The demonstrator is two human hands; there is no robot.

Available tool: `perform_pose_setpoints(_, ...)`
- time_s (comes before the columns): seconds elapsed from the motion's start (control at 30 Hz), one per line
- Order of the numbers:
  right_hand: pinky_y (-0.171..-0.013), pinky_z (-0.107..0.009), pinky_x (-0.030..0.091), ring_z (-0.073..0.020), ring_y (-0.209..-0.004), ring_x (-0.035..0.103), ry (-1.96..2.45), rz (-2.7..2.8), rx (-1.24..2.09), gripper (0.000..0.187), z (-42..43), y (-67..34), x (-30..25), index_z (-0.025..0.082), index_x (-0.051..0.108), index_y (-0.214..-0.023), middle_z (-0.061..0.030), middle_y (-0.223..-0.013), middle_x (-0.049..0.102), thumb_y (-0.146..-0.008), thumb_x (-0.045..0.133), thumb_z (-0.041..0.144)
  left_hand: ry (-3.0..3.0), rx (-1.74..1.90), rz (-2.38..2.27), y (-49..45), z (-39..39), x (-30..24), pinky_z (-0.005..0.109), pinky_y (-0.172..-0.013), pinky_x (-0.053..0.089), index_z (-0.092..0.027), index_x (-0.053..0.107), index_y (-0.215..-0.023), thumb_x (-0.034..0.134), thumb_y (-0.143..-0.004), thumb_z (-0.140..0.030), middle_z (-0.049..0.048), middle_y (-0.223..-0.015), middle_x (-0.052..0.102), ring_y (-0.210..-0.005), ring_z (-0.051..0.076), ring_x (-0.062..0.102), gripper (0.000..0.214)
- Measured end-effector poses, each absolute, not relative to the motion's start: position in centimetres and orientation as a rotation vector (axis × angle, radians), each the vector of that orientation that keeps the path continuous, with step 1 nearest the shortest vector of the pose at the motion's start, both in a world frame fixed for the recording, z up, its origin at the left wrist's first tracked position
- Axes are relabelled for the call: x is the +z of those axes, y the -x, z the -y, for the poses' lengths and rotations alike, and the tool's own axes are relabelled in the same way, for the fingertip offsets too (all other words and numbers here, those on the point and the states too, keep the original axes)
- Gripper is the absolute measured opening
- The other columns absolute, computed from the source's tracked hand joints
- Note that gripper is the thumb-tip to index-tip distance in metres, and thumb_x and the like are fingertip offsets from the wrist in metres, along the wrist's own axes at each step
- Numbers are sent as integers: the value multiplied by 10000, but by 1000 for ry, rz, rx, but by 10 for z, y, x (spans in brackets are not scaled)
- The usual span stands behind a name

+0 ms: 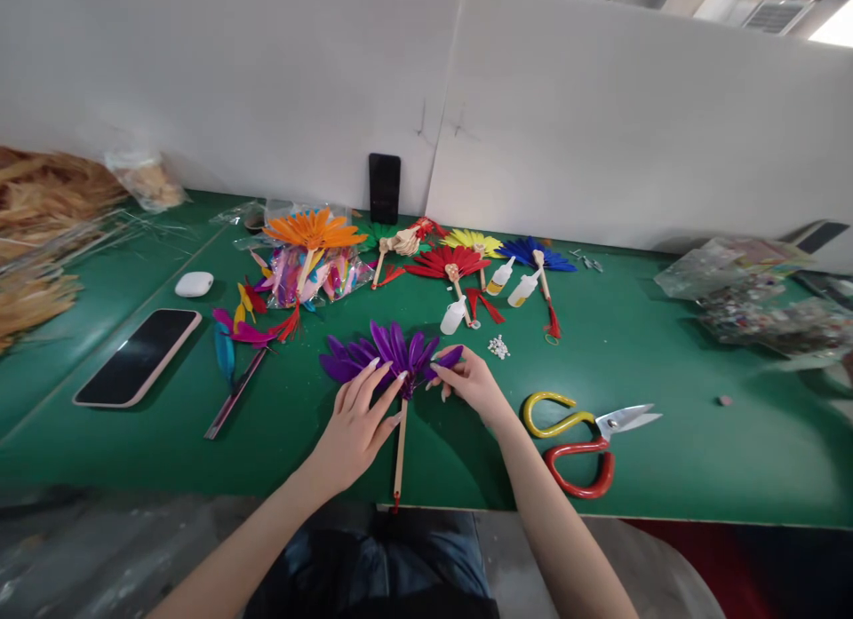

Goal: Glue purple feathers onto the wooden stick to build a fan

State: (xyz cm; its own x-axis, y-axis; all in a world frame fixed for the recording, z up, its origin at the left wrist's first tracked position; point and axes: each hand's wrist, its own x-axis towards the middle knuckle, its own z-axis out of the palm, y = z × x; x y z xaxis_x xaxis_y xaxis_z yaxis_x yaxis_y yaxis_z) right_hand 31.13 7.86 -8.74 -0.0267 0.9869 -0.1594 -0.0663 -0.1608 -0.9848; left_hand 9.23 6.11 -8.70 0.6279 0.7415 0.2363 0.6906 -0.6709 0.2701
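Observation:
A purple feather fan (377, 351) with a wooden stick handle (400, 450) lies on the green table (666, 459) in front of me. My left hand (356, 424) rests flat on it, fingers spread and stretched over the feathers near the top of the stick. My right hand (470, 379) pinches a single purple feather (450, 359) at the fan's right edge.
Scissors (586, 437) with yellow and red handles lie to the right. Small white glue bottles (453, 315), white beads (498, 346), and finished orange (313, 231), red (448, 262), yellow and blue fans lie behind. A phone (137, 357) and loose feathers (233, 330) lie left.

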Motion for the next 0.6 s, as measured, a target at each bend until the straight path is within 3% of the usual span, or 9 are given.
perform_pose_setpoints(0.17, -375, -173, 396, -82, -365, 536, 1324, 1117, 1427, 339, -79, -307, -84, 189, 458, -932, 19, -577, 660, -710, 649, 360, -2707, 475, -1158, -92, -62, -87, 446, -1023, 260, -253, 271, -1394, 371, -910, -319, 97, -1432, 289, -1325, 277, 208, 498)
perform_pose_setpoints(0.43, -413, -213, 455, -120, -379, 570, 1350, 1158, 1358, 660, -80, -306, -91, 211, 300, -1256, 43, -579, 649, -709, 634, 369, -2765, 440, -1140, -93, -61, -83, 436, -1031, 241, -279, 292, -1385, 382, -903, -383, 85, -1442, 269, -1328, 276, 201, 501)
perform_pose_setpoints(0.6, -407, -228, 475, -116, -355, 544, 1374, 1209, 1309, 683, -81, -305, -98, 232, 267, -1292, 55, -573, 636, -719, 611, 374, -2771, 430, -1155, -93, -60, -83, 428, -1019, 251, -291, 285, -1386, 384, -895, -421, 84, -1443, 269, -1324, 272, 211, 517)
